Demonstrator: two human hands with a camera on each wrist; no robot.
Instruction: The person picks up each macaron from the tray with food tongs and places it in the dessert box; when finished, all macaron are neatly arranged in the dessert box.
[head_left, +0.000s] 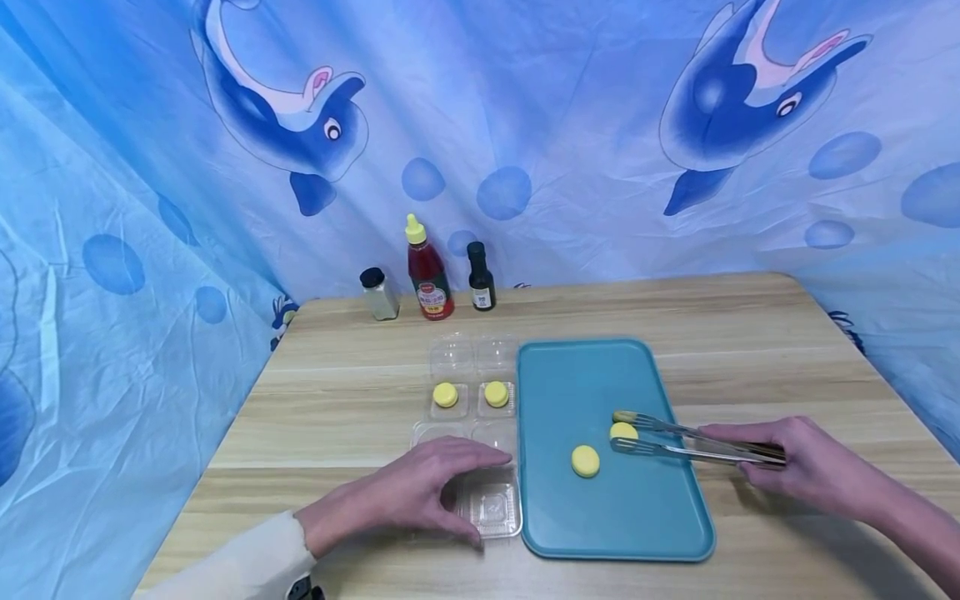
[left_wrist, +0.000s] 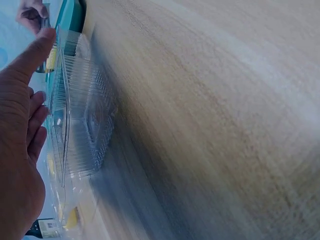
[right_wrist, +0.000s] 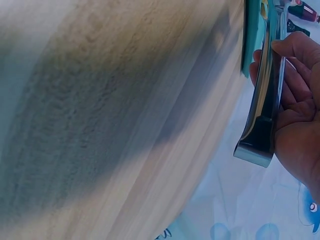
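My right hand (head_left: 806, 467) grips a pair of metal tongs (head_left: 720, 448), thumb on one arm and fingers on the other. The tong tips straddle a yellow macaron (head_left: 622, 431) on the teal tray (head_left: 555, 517). Closer to the tray's middle lies another yellow macaron (head_left: 586, 461). Left of the tray, my left hand (head_left: 420, 483) spreads over a clear plastic box (head_left: 493, 504), thumb and fingers apart near its sides. That box looks bare inside. Behind it, two clear boxes each carry a yellow macaron (head_left: 445, 395), their lids raised. In the left wrist view, the clear box (left_wrist: 90, 117) stands beside my fingers.
Along the table's back edge stand a black-capped jar (head_left: 379, 296), a red sauce bottle (head_left: 431, 279) and a small dark bottle (head_left: 481, 279). A blue dolphin-print curtain (head_left: 570, 167) hangs behind and around the wooden table (head_left: 337, 400).
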